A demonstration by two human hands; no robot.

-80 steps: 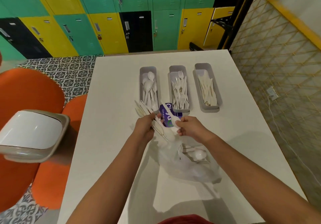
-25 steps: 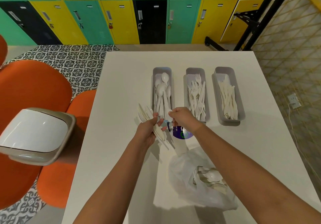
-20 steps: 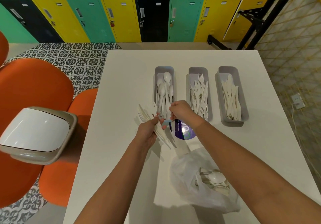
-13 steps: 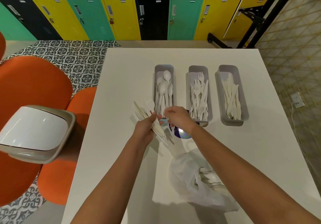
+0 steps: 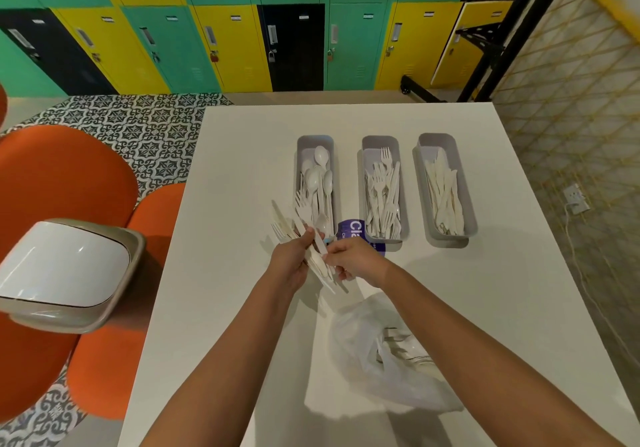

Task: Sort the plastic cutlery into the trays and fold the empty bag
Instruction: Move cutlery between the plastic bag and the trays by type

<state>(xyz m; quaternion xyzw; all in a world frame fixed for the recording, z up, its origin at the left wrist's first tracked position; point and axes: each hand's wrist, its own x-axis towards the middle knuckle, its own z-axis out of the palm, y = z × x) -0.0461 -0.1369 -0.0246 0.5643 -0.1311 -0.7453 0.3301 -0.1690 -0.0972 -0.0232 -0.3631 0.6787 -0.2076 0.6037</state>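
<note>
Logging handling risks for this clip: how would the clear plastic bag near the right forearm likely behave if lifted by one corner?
The plastic bag lies crumpled and thin on the table, so it would probably sag limply. A few pieces of cutlery show through it; they would likely slide to the lowest point or spill out of any open side. It looks light.

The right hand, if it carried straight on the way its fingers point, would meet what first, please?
Probably the bundle of cutlery gripped by the left hand; the right hand points leftward and already touches one piece, though depth is unclear.

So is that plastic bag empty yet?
Not empty. White cutlery still shows through the crumpled clear plastic bag lying on the table.
</note>
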